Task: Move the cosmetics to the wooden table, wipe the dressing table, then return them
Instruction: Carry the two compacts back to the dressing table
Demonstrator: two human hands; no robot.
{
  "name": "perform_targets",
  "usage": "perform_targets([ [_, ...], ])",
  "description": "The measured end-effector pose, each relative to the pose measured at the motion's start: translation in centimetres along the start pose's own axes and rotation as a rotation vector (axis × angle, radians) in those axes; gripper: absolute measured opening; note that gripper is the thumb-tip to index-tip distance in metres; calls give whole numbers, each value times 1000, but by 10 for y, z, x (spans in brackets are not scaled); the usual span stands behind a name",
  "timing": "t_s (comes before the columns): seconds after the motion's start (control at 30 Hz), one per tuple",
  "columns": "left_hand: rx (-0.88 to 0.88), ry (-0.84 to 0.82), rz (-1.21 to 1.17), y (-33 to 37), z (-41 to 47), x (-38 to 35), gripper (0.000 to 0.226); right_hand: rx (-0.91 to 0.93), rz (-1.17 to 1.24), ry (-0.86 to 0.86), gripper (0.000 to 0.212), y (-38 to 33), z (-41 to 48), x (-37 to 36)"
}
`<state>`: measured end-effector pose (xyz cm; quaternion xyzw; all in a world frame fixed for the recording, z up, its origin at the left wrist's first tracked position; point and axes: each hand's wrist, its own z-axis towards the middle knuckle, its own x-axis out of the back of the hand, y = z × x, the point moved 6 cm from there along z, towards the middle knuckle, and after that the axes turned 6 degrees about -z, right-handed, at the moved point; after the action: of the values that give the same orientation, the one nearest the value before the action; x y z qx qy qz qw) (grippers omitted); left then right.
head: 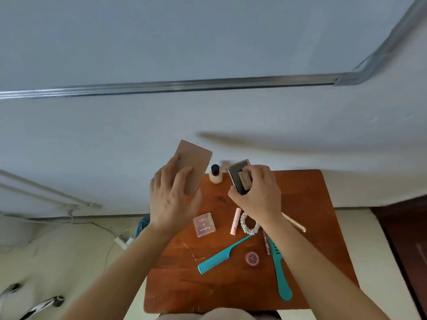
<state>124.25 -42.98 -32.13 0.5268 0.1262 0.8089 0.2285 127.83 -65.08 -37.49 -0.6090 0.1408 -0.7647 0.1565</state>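
The wooden table (318, 227) is standing against a pale wall (138, 135), its reddish top showing scratches. Metal trunking (184, 85) is running across the wall and bending upward at the right. A pale floor (69, 250) is spreading out to the left, with cables (122, 241) trailing over it, and a dark door (404, 250) is standing at the right.

The left hand (172, 199) is holding a tan palette (196, 162) over the table's far left corner, fingers and thumb clamped on its near end. The palette is tilting up and reaching past the edge in front of the wall. The right hand (258, 192) is gripping a stack of dark compacts (238, 179) near the far edge, fingers curled over the top and thumb pressing the near side.

A bottle (215, 174) is standing upright at the far edge between the two hands. In the middle, a clear case (204, 225), a pink tube (235, 221) and a scrunchie (248, 224) are lying close together. A stick (294, 222) is lying to the right. Nearer the person, a tail comb (221, 256), a round pot (252, 257), a dark pencil (266, 242) and a wide comb (280, 273) are lying partly under the right forearm.

Bare wood is showing along the near edge, at the near left and at the far right corner.
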Motion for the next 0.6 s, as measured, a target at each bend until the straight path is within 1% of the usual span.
perform_targets([
  [0.13,-102,68,5,36,22,38,53,-9,8,149,62,-6,13,62],
  [0.27,-255,125,-76,62,37,71,54,-57,-24,314,59,-11,0,116],
  [0.37,-349,145,-162,80,39,86,55,-146,-79,394,57,-7,-35,147],
  [0.47,-475,143,-285,107,26,90,52,-233,-182,466,57,0,-86,175],
  [0.6,-539,68,-492,162,6,79,55,-452,-292,580,58,17,-173,224],
])
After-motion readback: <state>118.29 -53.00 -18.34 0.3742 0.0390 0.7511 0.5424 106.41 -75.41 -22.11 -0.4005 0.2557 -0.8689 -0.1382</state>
